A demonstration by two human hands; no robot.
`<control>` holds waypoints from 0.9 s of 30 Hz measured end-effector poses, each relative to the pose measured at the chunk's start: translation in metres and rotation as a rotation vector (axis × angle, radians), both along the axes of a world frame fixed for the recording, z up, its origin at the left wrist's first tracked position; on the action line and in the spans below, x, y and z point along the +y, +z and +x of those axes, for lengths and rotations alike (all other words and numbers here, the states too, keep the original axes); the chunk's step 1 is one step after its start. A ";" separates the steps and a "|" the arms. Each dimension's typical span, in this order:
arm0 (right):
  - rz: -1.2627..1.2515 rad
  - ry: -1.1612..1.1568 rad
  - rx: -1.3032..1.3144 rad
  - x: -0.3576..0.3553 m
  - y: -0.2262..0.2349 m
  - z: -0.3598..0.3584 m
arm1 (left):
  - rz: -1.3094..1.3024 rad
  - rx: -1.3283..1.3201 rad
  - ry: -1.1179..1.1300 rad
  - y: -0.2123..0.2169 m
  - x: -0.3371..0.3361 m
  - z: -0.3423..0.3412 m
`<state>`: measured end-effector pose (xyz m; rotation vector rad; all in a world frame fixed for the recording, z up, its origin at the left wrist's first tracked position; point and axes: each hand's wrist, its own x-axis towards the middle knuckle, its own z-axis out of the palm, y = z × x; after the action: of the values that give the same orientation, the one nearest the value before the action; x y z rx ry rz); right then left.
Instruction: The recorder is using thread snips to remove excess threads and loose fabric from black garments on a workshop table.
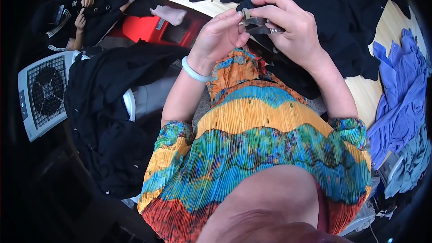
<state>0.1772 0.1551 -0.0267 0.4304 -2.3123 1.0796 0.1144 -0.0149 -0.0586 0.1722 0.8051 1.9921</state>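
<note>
My right hand (294, 27) is closed around a small pair of metal thread snips (258, 30), whose blades point left toward my other hand. My left hand (218, 33), with a pale bangle on its wrist, pinches the edge of a black garment (243, 7) between thumb and fingers. A small beige band shows at those fingertips; I cannot tell whether it belongs to the cloth or to a finger. Both hands are close together, raised in front of my body. More black cloth (333, 27) spreads on the wooden table (362, 94) behind and beside them.
Purple clothes (400, 94) and a grey-blue garment (411, 162) hang at the right. Black garments (105, 126) are heaped at my left, beside a grey fan unit (45, 92). A red stool (139, 29) bears a pale pink cloth (168, 14). Another person (74, 11) works at the far left.
</note>
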 end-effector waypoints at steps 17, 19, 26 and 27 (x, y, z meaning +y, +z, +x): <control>-0.273 0.116 -0.113 0.013 0.017 0.001 | 0.108 -0.226 0.031 0.003 0.006 0.004; -0.160 0.059 -0.002 0.005 0.004 -0.003 | 0.056 -0.111 0.011 0.006 0.012 0.005; -0.313 -0.008 -0.170 0.031 -0.004 -0.007 | 0.014 -0.101 0.097 0.020 0.005 -0.009; -0.273 -0.007 -0.236 0.035 0.000 -0.001 | 0.015 -0.090 0.107 0.023 0.003 -0.012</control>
<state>0.1765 0.1903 -0.0263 0.1974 -2.3135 1.4867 0.1023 -0.0118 -0.0356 0.0479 0.7559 2.0913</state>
